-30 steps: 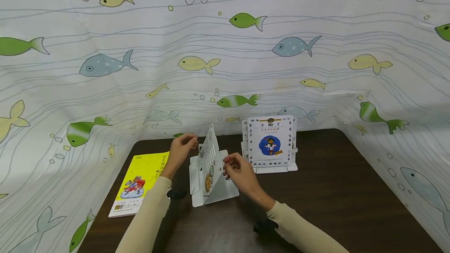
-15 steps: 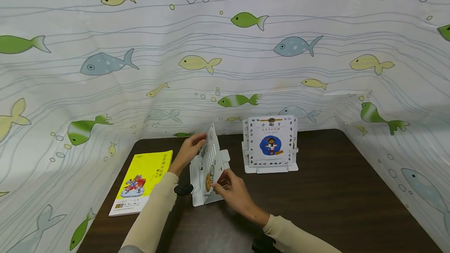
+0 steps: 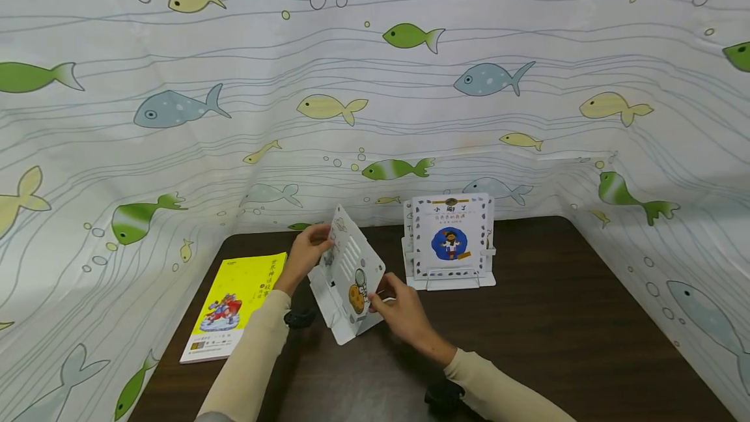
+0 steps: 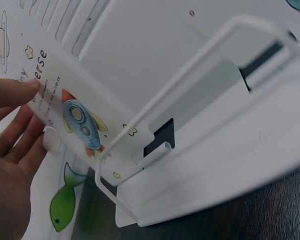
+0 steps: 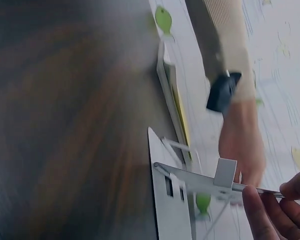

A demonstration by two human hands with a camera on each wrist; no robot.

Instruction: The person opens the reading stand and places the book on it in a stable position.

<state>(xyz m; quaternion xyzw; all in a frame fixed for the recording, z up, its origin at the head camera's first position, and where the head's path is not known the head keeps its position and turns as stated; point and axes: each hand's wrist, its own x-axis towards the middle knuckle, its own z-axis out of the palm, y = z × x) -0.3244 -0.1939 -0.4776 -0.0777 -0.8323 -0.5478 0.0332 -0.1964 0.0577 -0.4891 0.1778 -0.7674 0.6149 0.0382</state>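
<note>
A white metal book stand (image 3: 370, 258) with printed space pictures stands on the table, its slotted panel tilted up from the base (image 3: 333, 308). My left hand (image 3: 305, 258) grips the panel's left edge; in the left wrist view its thumb (image 4: 15, 92) lies on the printed face near a blue rocket, with fingers behind. My right hand (image 3: 405, 312) pinches the opposite edge, close to an astronaut picture. The right wrist view has this panel nearly edge-on, between thumb and fingers (image 5: 255, 210). A wire holder (image 4: 160, 95) projects from the base.
A yellow book (image 3: 237, 305) lies flat to the left on the dark table (image 3: 556, 331). Behind and to the right, a second white stand (image 3: 491, 279) holds a white picture book (image 3: 451, 233) upright. A fish-patterned sheet (image 3: 375, 129) encloses the back and sides.
Both hands have come onto the panel's edges, where one second ago they were beside it. The stand has turned, and its printed face now shows more broadly to the head view.
</note>
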